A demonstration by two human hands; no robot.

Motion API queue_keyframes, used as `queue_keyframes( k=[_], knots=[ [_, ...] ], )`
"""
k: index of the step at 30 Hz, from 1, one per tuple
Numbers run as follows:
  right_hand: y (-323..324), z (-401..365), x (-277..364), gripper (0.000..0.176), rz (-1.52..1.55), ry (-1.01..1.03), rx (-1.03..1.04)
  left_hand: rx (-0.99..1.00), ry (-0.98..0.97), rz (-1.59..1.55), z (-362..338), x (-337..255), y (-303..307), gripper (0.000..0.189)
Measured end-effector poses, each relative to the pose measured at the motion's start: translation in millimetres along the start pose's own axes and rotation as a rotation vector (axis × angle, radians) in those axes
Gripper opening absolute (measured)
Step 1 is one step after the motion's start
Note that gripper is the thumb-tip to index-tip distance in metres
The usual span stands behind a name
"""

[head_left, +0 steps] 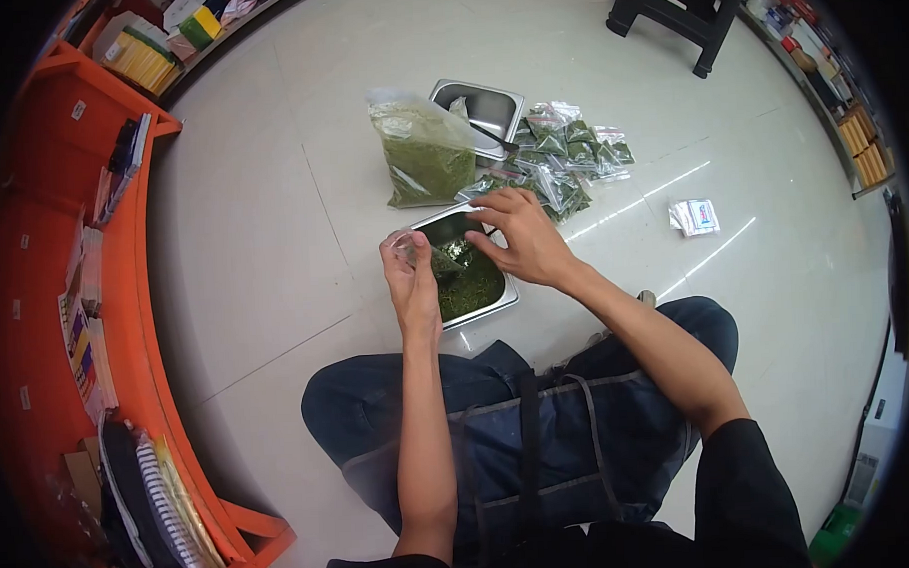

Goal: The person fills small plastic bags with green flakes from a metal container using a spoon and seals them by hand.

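Note:
My left hand [412, 285] pinches a small clear plastic bag [405, 246], held upright over the near metal tray [508, 300]. Dried green herb flakes [473, 295] cover the bottom of that tray. On the tray's right side is my right hand [528, 239], fingers curled and thumb below them. A thin dark handle [491, 232] shows between its thumb and fingers; the far end is partly hidden near the bag. Just behind the tray, a large clear bag of green herb [425, 165] stands upright.
A second metal tray [483, 101] holds a black-handled utensil [493, 137]. Several filled zip bags [570, 145] lie piled beside it. A stack of small packets [694, 218] rests on the floor at right. Orange shelving [166, 344] borders the left; a black stool [680, 11] stands behind.

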State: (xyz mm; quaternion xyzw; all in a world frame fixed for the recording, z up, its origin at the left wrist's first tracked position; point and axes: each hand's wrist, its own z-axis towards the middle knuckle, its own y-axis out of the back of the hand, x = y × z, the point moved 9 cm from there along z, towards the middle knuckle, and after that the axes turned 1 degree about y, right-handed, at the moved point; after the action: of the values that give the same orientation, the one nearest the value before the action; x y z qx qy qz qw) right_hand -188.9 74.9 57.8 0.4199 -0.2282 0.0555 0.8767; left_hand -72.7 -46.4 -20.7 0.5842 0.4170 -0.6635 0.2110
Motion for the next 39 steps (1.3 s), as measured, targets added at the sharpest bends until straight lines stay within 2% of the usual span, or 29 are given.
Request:
queue_keyframes(
  k=[1,3,6,8,10,15,17,24,30,33,36,39],
  knots=[
    [5,6,11,0.025,-0.004,0.002,0.003,0.057,-0.047,0.001,-2,-4,-8,0.042],
    [11,13,15,0.024,0.293,-0.121,-0.003,0.086,-0.03,0.005,-6,-6,-16,0.041],
    [-2,6,5,0.02,0.425,-0.227,0.113,0.152,0.015,-0.004,-7,1,-26,0.042],
    [-6,3,-6,0.017,0.444,-0.285,0.109,0.182,0.044,-0.018,-6,4,-27,0.043],
    [-3,1,-23,0.02,0.564,-0.441,0.052,0.254,0.058,-0.001,-8,-5,-35,0.036],
    [-1,1,-37,0.022,0.589,-0.497,0.1,0.199,-0.037,0.134,-7,-20,-31,0.023],
    [-9,-3,-41,0.02,0.688,-0.614,0.181,0.153,-0.037,0.127,-6,-20,-25,0.019],
    [-6,1,-33,0.013,0.678,-0.569,0.249,0.136,-0.088,0.133,-4,-29,-22,0.015],
    [9,10,-20,0.012,0.552,-0.344,0.138,0.164,-0.11,0.244,-7,-34,-25,0.013],
    [3,4,-29,0.008,0.73,-0.488,0.126,0.203,-0.11,0.219,-8,-38,-26,0.013],
    [3,4,-30,0.008,0.78,-0.492,0.142,0.242,-0.111,0.128,-10,-44,-29,0.013],
    [3,4,-21,0.007,0.805,-0.49,0.226,0.261,-0.113,0.228,-12,-44,-31,0.013]
  ],
)
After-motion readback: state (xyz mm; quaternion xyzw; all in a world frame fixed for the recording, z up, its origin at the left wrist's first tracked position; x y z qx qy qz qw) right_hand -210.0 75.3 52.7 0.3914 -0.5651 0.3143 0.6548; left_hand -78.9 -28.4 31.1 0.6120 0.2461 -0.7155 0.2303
